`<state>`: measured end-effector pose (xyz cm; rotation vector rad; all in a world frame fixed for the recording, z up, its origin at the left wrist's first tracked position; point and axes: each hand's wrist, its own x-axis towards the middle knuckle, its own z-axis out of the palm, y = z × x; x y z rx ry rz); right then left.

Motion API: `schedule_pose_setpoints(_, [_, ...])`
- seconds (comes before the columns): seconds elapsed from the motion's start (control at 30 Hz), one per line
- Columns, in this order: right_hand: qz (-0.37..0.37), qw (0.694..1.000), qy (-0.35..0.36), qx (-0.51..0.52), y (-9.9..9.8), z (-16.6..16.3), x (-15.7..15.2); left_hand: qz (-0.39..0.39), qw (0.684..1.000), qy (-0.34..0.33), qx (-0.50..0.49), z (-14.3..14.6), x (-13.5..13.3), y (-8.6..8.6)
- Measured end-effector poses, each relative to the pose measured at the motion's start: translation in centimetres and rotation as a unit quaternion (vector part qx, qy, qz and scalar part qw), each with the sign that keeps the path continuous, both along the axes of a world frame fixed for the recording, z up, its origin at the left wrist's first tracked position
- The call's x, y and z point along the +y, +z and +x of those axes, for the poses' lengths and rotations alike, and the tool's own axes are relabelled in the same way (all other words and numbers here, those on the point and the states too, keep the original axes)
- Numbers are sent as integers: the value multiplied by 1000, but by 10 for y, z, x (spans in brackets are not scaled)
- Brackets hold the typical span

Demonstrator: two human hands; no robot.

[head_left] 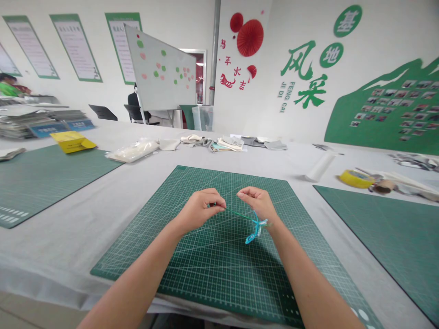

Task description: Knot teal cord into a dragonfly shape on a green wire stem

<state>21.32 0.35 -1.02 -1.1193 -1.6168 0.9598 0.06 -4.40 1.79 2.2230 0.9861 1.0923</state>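
Pinched between the thumb and fingers of my left hand [200,211] is the end of a thin green stem [240,214]. It runs right to a small blue-and-white piece [254,232], perhaps a crafted flower, with several narrow arms. This piece hangs just below my right hand [259,201], beside the wrist, above the mat. Thumb and fingertips of my right hand are pressed together; anything between them is too small to make out. Both hands are over a green cutting mat [206,265] with a white grid.
Another cutting mat [380,237] lies at right, with yellow tape [356,178] behind it. At left are a third mat [51,183] and a yellow folded card [72,142]. A plastic packet [133,151] and folded cloths [229,144] lie farther back.
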Motion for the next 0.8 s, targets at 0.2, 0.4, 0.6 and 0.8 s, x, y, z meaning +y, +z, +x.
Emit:
schedule_pose_setpoints(0.2, [-11,1000,8,-10,-9,-3,6,12,999,39,-24,-1,3,-3])
schedule_pose_setpoints(0.4, [-6,1000,7,-19,-11,-4,6,16,1000,-3,5,-2,3,-7])
schedule_pose_setpoints(0.6, [3,999,7,-37,-4,1,3,44,995,-28,86,-3,1,-7])
schedule_pose_setpoints(0.8, [12,1000,-22,14,10,11,-2,160,958,72,226,-5,7,-10])
